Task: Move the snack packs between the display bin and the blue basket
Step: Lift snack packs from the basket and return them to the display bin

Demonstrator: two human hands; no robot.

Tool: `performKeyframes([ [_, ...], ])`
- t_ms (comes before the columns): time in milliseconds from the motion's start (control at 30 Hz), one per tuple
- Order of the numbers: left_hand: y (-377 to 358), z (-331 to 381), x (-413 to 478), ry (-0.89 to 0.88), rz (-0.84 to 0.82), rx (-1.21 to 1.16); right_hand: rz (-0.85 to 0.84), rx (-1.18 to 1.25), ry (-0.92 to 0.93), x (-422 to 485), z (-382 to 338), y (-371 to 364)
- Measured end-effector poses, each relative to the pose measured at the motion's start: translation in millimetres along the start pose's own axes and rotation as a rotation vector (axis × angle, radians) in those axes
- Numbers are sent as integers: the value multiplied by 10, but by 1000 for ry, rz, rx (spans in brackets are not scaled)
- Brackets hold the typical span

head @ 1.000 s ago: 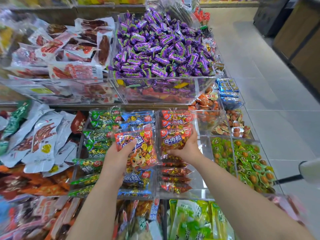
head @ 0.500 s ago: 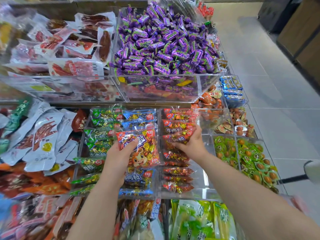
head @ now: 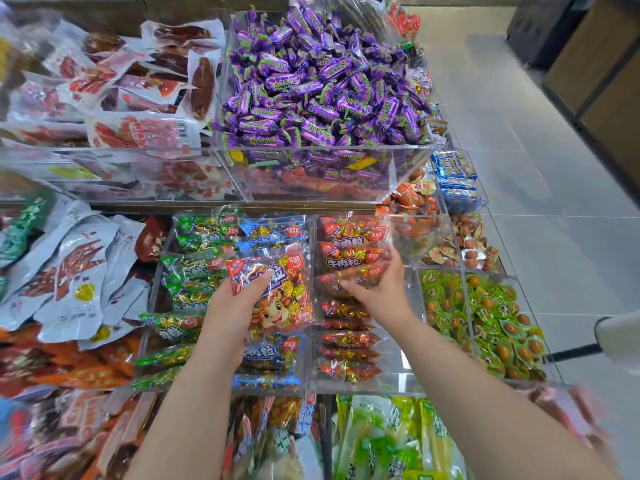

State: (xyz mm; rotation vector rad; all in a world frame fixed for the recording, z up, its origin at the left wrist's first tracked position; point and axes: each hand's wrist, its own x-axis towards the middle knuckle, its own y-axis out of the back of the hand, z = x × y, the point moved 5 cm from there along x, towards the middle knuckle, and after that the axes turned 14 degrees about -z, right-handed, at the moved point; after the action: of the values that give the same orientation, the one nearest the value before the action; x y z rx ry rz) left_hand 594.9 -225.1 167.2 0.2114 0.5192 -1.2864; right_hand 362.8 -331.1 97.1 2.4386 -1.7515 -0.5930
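My left hand (head: 235, 306) grips a red snack pack with a cartoon ox (head: 277, 292), held upright over the blue packs in the clear display bin (head: 360, 382). My right hand (head: 381, 289) reaches into the bin's right compartment. Its fingers curl round a red pack (head: 349, 278) in the row of red packs standing there. Green packs (head: 194, 271) fill the left compartment. The blue basket is not in view.
A clear bin of purple candies (head: 322, 84) stands on the shelf above. White vacuum-packed meat snacks (head: 69, 271) lie to the left. Green egg packs (head: 485, 317) fill bins to the right. Grey floor tiles run along the right side.
My right hand has set its red pack down into the row in the right compartment. The left hand keeps holding its pack in about the same place.
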Motion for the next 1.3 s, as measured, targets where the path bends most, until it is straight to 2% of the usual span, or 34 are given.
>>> performKeyframes([
  [67,-9,11,-13,2,-4,-1,34,57,-31,107,-47,6],
  [167,-17,16,-23,5,-12,13,-4,-7,-125,247,-74,-24],
  [400,-57,-3,-29,0,-7,9,-111,-116,-118,150,-31,-56],
  [500,-50,13,-27,2,-7,20,-17,-52,-181,99,11,60],
  [667,-80,34,-25,9,-3,-10,19,128,-184,-166,67,147],
  [867,-349,66,-73,2,-194,-138,249,238,-54,-578,-139,288],
  [900,-409,70,-86,0,-235,-155,234,255,-22,-640,-196,310],
  [933,-466,71,-89,-8,-271,-145,140,284,0,-680,-266,288],
  [1000,-592,71,-94,-39,-346,-66,-201,329,21,-730,-410,138],
  [1067,-718,63,-105,-62,-415,38,-409,343,1,-752,-467,28],
  [1167,-785,62,-97,-133,-378,368,-382,307,9,-702,-408,78],
  [1300,-605,131,-80,-359,43,942,-150,273,-45,-577,-175,310],
])
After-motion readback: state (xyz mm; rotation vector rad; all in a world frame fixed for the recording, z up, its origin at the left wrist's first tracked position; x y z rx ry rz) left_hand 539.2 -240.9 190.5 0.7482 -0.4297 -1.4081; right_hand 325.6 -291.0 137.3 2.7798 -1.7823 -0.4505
